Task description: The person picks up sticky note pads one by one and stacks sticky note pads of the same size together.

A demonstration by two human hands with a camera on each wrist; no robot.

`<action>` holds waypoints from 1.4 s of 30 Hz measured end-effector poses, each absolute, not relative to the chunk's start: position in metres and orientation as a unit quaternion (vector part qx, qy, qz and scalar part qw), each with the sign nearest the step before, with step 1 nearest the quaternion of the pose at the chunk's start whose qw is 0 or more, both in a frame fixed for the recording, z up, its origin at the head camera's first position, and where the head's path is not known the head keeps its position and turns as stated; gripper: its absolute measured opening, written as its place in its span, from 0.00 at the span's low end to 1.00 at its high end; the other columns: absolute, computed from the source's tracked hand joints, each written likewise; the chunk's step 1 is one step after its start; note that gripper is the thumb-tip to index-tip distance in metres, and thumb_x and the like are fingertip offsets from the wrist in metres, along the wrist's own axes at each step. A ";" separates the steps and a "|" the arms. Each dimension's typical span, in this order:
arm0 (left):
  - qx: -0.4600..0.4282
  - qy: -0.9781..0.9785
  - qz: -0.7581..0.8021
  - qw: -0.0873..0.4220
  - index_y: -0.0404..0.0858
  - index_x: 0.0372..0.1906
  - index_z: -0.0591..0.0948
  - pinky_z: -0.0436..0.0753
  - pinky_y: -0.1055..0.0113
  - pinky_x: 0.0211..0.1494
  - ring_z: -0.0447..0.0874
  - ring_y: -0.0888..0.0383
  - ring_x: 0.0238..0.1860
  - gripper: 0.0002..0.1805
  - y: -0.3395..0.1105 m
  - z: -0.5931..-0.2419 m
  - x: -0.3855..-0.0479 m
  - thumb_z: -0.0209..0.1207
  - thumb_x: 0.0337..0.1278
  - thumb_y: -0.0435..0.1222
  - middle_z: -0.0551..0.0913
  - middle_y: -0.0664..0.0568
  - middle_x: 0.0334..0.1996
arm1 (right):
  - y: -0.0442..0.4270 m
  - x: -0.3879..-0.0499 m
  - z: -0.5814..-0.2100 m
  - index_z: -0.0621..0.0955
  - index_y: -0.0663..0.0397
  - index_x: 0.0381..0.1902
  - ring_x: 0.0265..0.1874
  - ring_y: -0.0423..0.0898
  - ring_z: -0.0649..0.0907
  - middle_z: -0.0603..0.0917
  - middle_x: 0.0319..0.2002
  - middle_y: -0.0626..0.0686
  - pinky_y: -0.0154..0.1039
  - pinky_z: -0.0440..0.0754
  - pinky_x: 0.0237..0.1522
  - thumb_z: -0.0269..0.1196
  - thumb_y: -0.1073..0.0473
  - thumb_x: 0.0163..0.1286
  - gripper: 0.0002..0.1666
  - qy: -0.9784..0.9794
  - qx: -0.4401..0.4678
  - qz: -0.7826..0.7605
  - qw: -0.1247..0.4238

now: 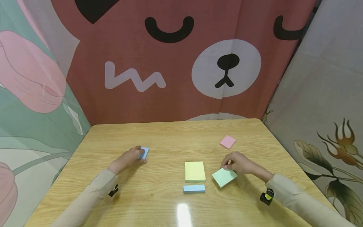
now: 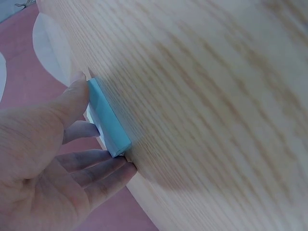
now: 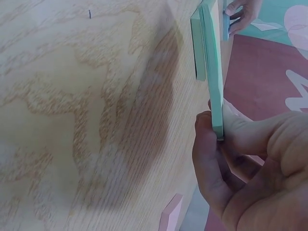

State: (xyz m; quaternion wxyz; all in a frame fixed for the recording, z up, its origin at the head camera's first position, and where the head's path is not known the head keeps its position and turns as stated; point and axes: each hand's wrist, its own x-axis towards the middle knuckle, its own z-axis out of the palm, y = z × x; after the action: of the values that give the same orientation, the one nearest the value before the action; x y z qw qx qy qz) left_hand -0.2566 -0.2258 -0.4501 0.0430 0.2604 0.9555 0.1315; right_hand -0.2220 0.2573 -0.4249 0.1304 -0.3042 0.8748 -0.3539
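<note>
While the narrow blue sticky-note pad (image 1: pixel 194 189) lies nearest, its long axis running left to right on the wood-grain worktop (image 1: pixel 153 208), the mint-green sticky-note pad (image 1: pixel 224 178) sits to its right and slightly beyond, in the right hand (image 1: pixel 239 163). The green pad's long axis slants from near left to far right, one corner pointing toward the person; the grip is closed to the pad's thickness, thumb and fingers pinching its far edge. Left of it, the yellow sticky-note pad (image 1: pixel 194 171) lies just behind the narrow blue one, nearly squared with it. Farther off to the left, the left hand (image 1: pixel 127 160) holds a second blue sticky-note pad (image 1: pixel 145 153), partly hidden by fingers, its visible long side running near to far; that grip spans only the pad, between thumb and fingertips. Beyond, at right, the pink sticky-note pad (image 1: pixel 228 142) lies cornerwise, before the bear-print curtain (image 1: pixel 170 104).
</note>
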 end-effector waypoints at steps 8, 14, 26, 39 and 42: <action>0.259 0.956 0.126 0.045 0.21 0.59 0.75 0.76 0.41 0.56 0.73 0.28 0.57 0.28 -0.226 -0.451 -0.258 0.62 0.66 0.40 0.68 0.20 0.60 | 0.257 -0.225 -0.429 0.87 0.64 0.36 0.12 0.36 0.73 0.86 0.35 0.54 0.33 0.75 0.14 0.63 0.71 0.67 0.06 0.876 -0.308 -0.354 0.111; 0.254 0.958 0.126 0.049 0.21 0.60 0.75 0.76 0.40 0.57 0.73 0.27 0.58 0.28 -0.225 -0.451 -0.258 0.62 0.66 0.41 0.68 0.20 0.61 | 0.255 -0.225 -0.427 0.87 0.63 0.36 0.13 0.38 0.74 0.85 0.34 0.54 0.33 0.75 0.15 0.64 0.71 0.67 0.06 0.881 -0.298 -0.352 0.101; 0.253 0.958 0.127 0.049 0.21 0.60 0.74 0.75 0.40 0.57 0.72 0.27 0.58 0.29 -0.226 -0.452 -0.258 0.62 0.66 0.41 0.68 0.19 0.61 | 0.252 -0.228 -0.430 0.88 0.62 0.35 0.17 0.38 0.77 0.87 0.34 0.54 0.38 0.79 0.17 0.64 0.70 0.66 0.05 0.884 -0.285 -0.359 0.093; 0.258 0.957 0.128 0.042 0.21 0.60 0.74 0.75 0.40 0.58 0.72 0.27 0.58 0.28 -0.226 -0.452 -0.258 0.62 0.66 0.40 0.68 0.19 0.60 | 0.248 -0.231 -0.430 0.88 0.62 0.36 0.20 0.39 0.78 0.86 0.35 0.55 0.41 0.81 0.19 0.64 0.71 0.67 0.06 0.892 -0.277 -0.352 0.069; 0.255 0.957 0.130 0.044 0.21 0.60 0.74 0.75 0.40 0.57 0.72 0.27 0.58 0.28 -0.225 -0.451 -0.258 0.62 0.66 0.40 0.67 0.19 0.61 | 0.247 -0.233 -0.429 0.87 0.62 0.37 0.19 0.39 0.78 0.87 0.36 0.56 0.41 0.81 0.19 0.63 0.71 0.67 0.06 0.891 -0.278 -0.354 0.062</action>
State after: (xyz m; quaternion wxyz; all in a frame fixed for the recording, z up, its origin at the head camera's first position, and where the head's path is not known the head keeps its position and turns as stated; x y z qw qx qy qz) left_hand -0.2575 -0.2254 -0.4509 0.0441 0.2547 0.9572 0.1301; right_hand -0.2328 0.2472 -0.4293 0.0616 -0.2780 0.8909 -0.3538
